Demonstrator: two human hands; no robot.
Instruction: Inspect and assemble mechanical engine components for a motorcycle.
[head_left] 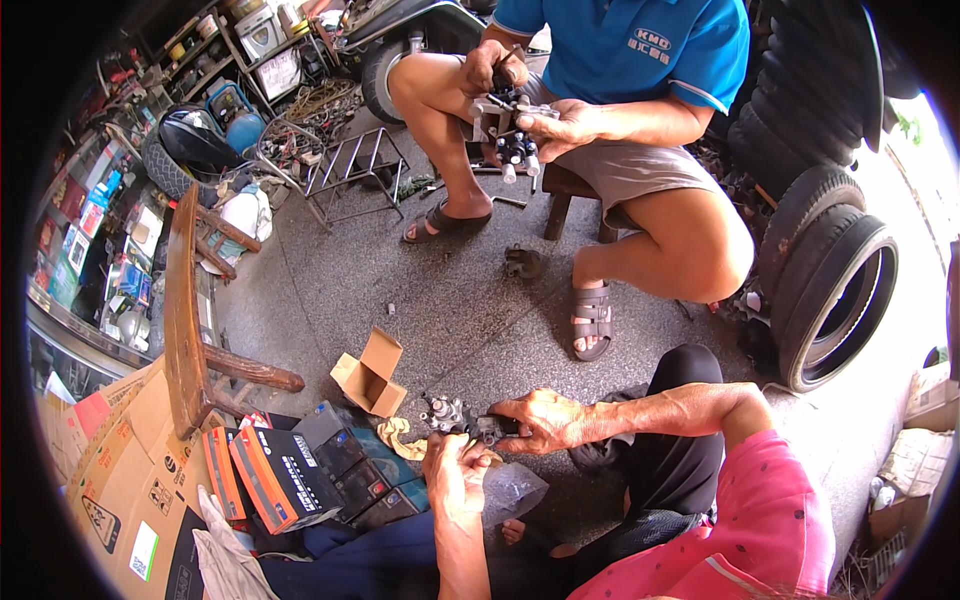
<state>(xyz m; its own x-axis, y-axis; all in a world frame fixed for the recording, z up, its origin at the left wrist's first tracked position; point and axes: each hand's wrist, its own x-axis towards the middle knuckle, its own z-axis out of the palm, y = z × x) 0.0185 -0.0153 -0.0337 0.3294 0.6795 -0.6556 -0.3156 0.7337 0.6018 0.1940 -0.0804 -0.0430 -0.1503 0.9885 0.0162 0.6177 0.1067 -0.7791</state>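
My left hand (457,474) is closed, fingertips pressed together beside a silver and dark metal part that looks like a carburetor (447,412). Whatever lies within that pinch is too small to make out. My right hand (545,420) curls over the dark end of the same part, index finger along its top. A clear plastic bag (514,492) hangs just right of my left hand. Behind the part lie a yellowish cloth (400,440) and an opened cardboard box (370,374) on the floor.
A person in a blue shirt (640,60) sits opposite, holding a part with black and white fittings (512,140). Orange and black boxes (285,475) and a wooden stool (185,310) stand at left. Tyres (835,290) stand at right; a metal rack (350,175) stands farther back.
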